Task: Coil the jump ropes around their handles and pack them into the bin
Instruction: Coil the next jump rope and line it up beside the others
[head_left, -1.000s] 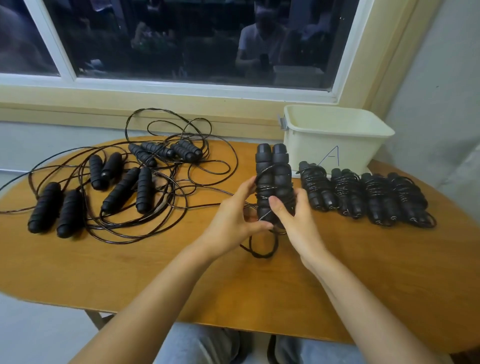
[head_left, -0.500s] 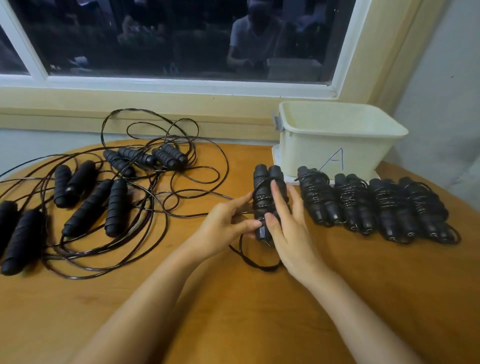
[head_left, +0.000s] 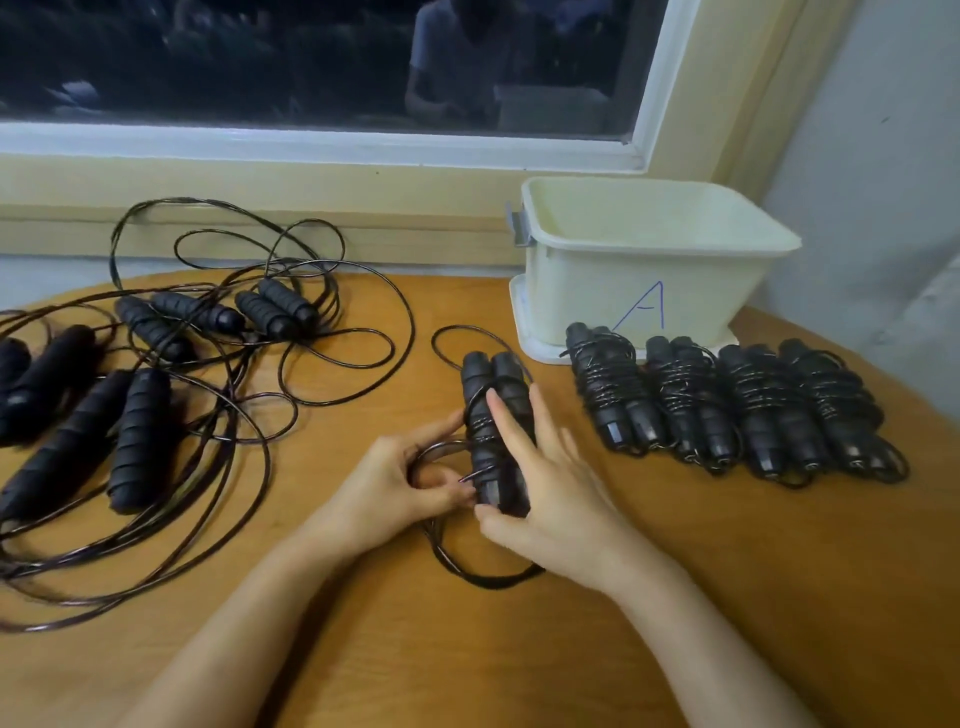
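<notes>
On a wooden table (head_left: 675, 597), the right hand (head_left: 550, 499) clasps paired black handles (head_left: 493, 382) between thumb and fingers. The left hand (head_left: 405, 483) pinches their cord (head_left: 488, 583) just beside them. Four coiled ropes (head_left: 753, 405) lie before the bin (head_left: 587, 291).

wooden table (head_left: 675, 597), dark window (head_left: 311, 57), grey wall (head_left: 883, 130)

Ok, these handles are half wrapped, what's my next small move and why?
Probably swing the cord pinched in your left hand over the handle pair for another turn, with your right hand holding the pair steady. Loose cord loops lie above and below it, unlike the four tightly wrapped bundles beside the bin.
</notes>
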